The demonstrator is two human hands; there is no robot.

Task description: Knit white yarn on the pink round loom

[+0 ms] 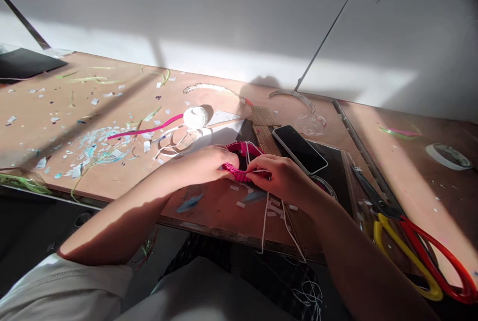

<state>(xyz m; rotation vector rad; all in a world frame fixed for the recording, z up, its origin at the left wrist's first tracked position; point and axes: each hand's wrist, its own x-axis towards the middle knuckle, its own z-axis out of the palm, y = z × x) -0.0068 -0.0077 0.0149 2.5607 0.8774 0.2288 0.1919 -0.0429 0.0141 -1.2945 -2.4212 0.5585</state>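
Note:
A pink ring-shaped band with a ridged outer side is held over the table edge. My left hand is closed on its left side, with the fingers reaching inside the ring. White cord runs across the ring's opening and around its rim. My right hand pinches the cord at the ring's near right side, thumb and index finger together. Below this hand, loose cord lengths hang over the edge, ending in a tangle near my lap. My fingers partly hide the ring.
A white ball of cord and a pink strip lie at left. Right of my hands are a phone, scissors with red and yellow handles, and a white roll. Paper scraps litter the table; a wall stands behind.

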